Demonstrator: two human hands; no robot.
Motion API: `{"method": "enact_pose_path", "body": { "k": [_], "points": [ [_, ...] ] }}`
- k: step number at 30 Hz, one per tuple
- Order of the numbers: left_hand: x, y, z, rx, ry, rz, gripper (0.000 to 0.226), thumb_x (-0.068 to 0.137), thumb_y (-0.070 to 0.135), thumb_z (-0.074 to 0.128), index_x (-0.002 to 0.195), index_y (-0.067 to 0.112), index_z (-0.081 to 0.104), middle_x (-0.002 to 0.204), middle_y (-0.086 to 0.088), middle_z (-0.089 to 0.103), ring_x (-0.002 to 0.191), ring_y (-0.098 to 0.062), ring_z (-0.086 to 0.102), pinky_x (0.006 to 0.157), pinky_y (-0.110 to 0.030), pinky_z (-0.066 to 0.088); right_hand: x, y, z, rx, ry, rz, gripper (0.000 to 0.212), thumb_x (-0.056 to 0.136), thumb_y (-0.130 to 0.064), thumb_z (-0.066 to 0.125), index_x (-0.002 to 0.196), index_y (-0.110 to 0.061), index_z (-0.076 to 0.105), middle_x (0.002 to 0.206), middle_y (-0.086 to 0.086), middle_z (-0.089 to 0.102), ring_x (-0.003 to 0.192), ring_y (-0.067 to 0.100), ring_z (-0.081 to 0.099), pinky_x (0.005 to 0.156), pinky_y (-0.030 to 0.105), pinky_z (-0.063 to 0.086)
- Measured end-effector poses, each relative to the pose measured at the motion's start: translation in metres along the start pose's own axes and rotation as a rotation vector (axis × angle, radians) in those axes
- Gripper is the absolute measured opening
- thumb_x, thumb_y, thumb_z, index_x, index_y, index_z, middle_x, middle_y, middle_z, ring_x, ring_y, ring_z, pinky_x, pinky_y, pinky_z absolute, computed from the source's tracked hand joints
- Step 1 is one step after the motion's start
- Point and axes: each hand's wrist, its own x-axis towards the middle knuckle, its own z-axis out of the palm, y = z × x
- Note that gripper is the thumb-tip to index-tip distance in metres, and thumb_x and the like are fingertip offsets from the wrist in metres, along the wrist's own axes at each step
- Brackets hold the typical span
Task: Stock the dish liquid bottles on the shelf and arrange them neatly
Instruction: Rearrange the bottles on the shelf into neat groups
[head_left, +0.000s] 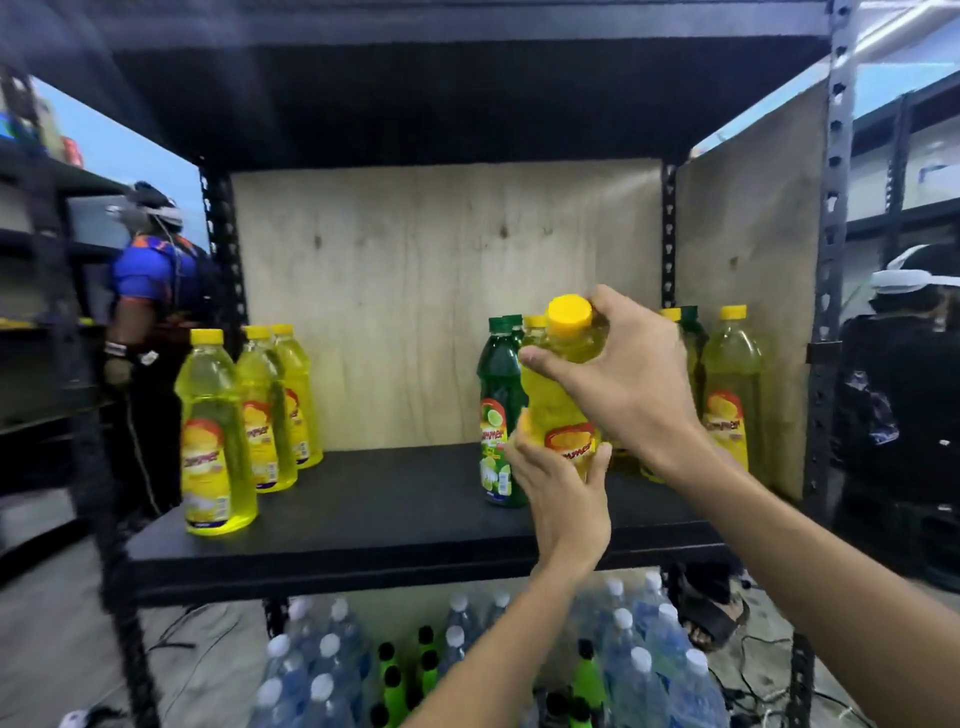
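Observation:
A yellow dish liquid bottle (563, 384) with a yellow cap is held over the black shelf board (395, 519), right of centre. My right hand (618, 379) grips its neck and shoulder from the right. My left hand (558, 493) holds its lower body from below. Just behind it on the left stands a green bottle (497, 415). Three yellow bottles (215, 436) stand in a row at the shelf's left. More yellow bottles (732, 384) and a green one stand at the right, partly hidden by my right arm.
Plywood panels (441, 291) close the shelf's back and right side. Black metal uprights (828, 291) frame it. Below the shelf lie packs of water bottles (639, 675) and green bottles (587, 675). A person (150, 312) stands at the left, another person (904, 364) at the right.

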Motion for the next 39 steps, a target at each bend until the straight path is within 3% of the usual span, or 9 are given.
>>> {"method": "enact_pose_path", "body": {
  "k": [2,4,6,9,13,21,27,35,39],
  "points": [
    [0.007,-0.015,-0.038,0.044,0.055,0.036,0.124,0.069,0.081,0.020,0.152,-0.007,-0.004,0.158,-0.025,0.002,0.149,-0.038,0.006,0.121,-0.039,0.014,0.001,-0.028,0.017,0.050,-0.033,-0.019,0.051,0.068,-0.068,0.075,0.087,-0.023,0.061,0.080,-0.009,0.067,0.081,0.016,0.065,0.074,0.040,0.057],
    [0.025,-0.036,-0.072,0.111,0.090,0.040,0.105,0.089,0.065,0.042,0.152,-0.006,-0.003,0.157,-0.022,0.003,0.148,-0.032,0.006,0.120,-0.035,0.012,0.006,-0.052,0.045,0.122,-0.088,-0.007,0.050,0.068,-0.063,0.079,0.090,-0.021,0.064,0.082,-0.009,0.066,0.084,0.016,0.066,0.077,0.039,0.056],
    [0.053,-0.061,-0.103,0.199,0.111,0.022,0.101,0.095,0.051,0.053,0.152,-0.008,-0.005,0.159,-0.027,0.001,0.149,-0.034,0.002,0.121,-0.038,0.010,0.015,-0.071,0.084,0.193,-0.137,0.008,0.046,0.068,-0.058,0.083,0.092,-0.022,0.064,0.082,-0.009,0.062,0.087,0.017,0.065,0.079,0.038,0.055],
    [0.105,-0.096,-0.132,0.293,0.142,0.010,0.098,0.094,0.045,0.059,0.149,-0.014,0.002,0.153,-0.032,0.012,0.146,-0.045,0.015,0.120,-0.043,0.020,0.036,-0.081,0.150,0.248,-0.183,0.045,0.041,0.069,-0.055,0.083,0.086,-0.028,0.057,0.081,-0.009,0.062,0.086,0.020,0.065,0.078,0.037,0.055],
    [0.177,-0.142,-0.148,0.366,0.183,-0.017,0.099,0.090,0.044,0.066,0.150,-0.006,0.006,0.146,-0.020,0.024,0.136,-0.039,0.038,0.111,-0.041,0.036,0.071,-0.077,0.242,0.263,-0.223,0.109,0.045,0.071,-0.054,0.082,0.096,-0.022,0.063,0.095,0.003,0.072,0.091,0.028,0.067,0.074,0.034,0.052],
    [0.263,-0.219,-0.150,0.387,0.092,-0.156,0.101,0.087,0.036,0.074,0.151,0.001,0.004,0.149,-0.019,0.021,0.136,-0.036,0.040,0.113,-0.040,0.036,0.106,-0.051,0.371,0.221,-0.350,0.242,0.054,0.073,-0.051,0.081,0.111,-0.015,0.066,0.118,0.011,0.070,0.112,0.034,0.064,0.075,0.031,0.043],
    [0.294,-0.239,-0.155,0.396,-0.010,-0.214,0.101,0.086,0.040,0.074,0.151,0.005,0.005,0.152,-0.017,0.022,0.139,-0.035,0.036,0.110,-0.042,0.039,0.132,-0.042,0.410,0.136,-0.400,0.282,0.068,0.077,-0.054,0.078,0.126,-0.012,0.060,0.133,0.014,0.061,0.125,0.036,0.059,0.093,0.037,0.050],
    [0.309,-0.249,-0.155,0.428,-0.050,-0.284,0.096,0.086,0.046,0.071,0.152,0.012,0.009,0.151,-0.014,0.028,0.137,-0.035,0.040,0.108,-0.047,0.042,0.141,-0.024,0.434,0.140,-0.447,0.401,0.070,0.077,-0.058,0.077,0.126,-0.010,0.061,0.132,0.014,0.062,0.121,0.035,0.061,0.092,0.042,0.057],
    [0.306,-0.247,-0.157,0.387,-0.052,-0.294,0.098,0.084,0.036,0.076,0.153,0.009,0.011,0.151,-0.015,0.030,0.138,-0.033,0.039,0.110,-0.044,0.041,0.138,-0.028,0.429,0.096,-0.499,0.371,0.067,0.083,-0.055,0.072,0.130,-0.010,0.057,0.136,0.014,0.060,0.126,0.033,0.058,0.093,0.037,0.050]
  ]
}}
